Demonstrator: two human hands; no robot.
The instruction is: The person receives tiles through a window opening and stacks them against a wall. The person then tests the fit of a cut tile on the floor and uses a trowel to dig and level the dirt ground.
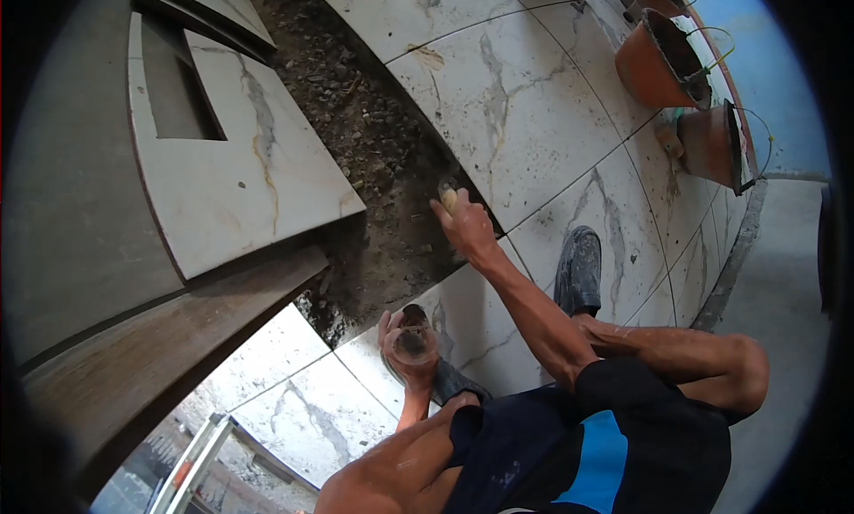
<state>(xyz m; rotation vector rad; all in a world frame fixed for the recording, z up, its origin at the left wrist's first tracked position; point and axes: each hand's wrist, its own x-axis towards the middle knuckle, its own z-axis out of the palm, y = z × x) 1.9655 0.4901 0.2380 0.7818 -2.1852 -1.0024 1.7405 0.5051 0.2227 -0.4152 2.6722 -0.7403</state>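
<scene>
My right hand [468, 227] is closed around a short, pale yellowish handle [447, 197], held over the strip of bare soil [382, 167] by the edge of the laid tiles. The working end of this tool is not clear. Lower down, my left hand [402, 347] grips a small round cup-like container [416, 343] with dark material inside. It is above the tile edge, in front of my left shoe [455, 386]. My right shoe [580, 269] rests on the marbled white tiles [525, 96].
A tile with a rectangular cut-out [294, 176] lies left of the soil, above a wooden plank [178, 336]. Orange buckets [645, 64] stand at the upper right by the blue wall [783, 87]. A metal-framed tool [187, 465] lies at the lower left.
</scene>
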